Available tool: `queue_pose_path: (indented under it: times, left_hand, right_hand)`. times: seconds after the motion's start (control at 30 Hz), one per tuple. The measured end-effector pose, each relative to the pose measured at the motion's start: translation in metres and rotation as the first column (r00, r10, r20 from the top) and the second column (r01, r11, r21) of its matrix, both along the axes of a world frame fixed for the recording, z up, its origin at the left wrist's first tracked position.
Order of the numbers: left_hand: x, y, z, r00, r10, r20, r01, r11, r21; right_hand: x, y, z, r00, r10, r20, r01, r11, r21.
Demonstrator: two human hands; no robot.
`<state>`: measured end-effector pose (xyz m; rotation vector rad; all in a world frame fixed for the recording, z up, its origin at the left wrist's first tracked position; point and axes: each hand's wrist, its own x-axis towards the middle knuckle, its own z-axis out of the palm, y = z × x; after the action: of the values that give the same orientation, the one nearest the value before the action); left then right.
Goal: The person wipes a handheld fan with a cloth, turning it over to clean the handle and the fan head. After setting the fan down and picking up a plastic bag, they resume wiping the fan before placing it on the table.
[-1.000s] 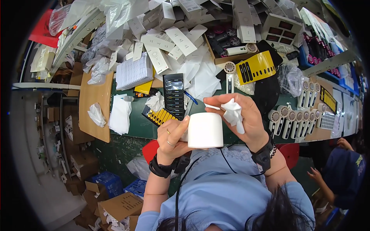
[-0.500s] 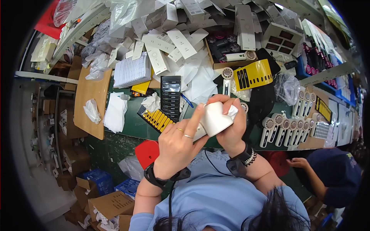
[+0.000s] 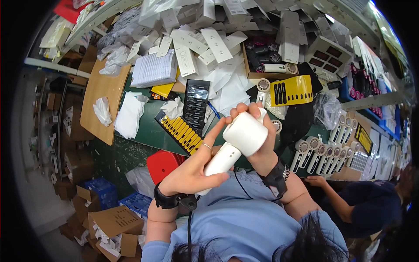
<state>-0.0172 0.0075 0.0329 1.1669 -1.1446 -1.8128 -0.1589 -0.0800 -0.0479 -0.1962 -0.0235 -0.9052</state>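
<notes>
White handheld fan (image 3: 238,144), smooth plastic: round drum head up and right, slim handle slanting down-left. Held tilted above green table edge, head near chest height, handle end lowest.

Bright, even overhead light; sharp centre, fisheye bending and dark corners.

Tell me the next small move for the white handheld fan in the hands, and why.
Probably set it down in the row of finished white fans on the right. Both hands already hold it off the bench, left hand on the handle, right hand round the head of the white fan.
</notes>
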Motion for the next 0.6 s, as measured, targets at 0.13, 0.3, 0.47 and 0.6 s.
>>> queue_pose_path:
  times: [0.13, 0.3, 0.47, 0.6]
  left_hand:
    - [-0.002, 0.015, -0.007, 0.944, 0.159, 0.289, -0.093, 0.969, -0.231]
    - [0.013, 0.024, -0.005, 0.754, 0.246, 0.609, -0.074, 0.953, -0.294]
    - [0.032, 0.026, -0.005, 0.68, 0.284, 0.676, -0.054, 0.939, -0.34]
    - [0.05, 0.029, -0.02, 0.631, 0.274, 0.726, -0.039, 0.946, -0.323]
  right_hand:
    - [0.011, -0.002, -0.001, 0.982, 0.129, -0.138, -0.093, 0.967, 0.238]
    - [0.01, -0.015, -0.002, 0.954, -0.106, -0.28, 0.13, 0.989, 0.068]
    - [0.021, -0.001, 0.022, 0.708, -0.444, -0.549, 0.22, 0.877, -0.426]
    - [0.05, 0.007, 0.02, 0.439, -0.658, -0.611, -0.134, 0.625, -0.769]
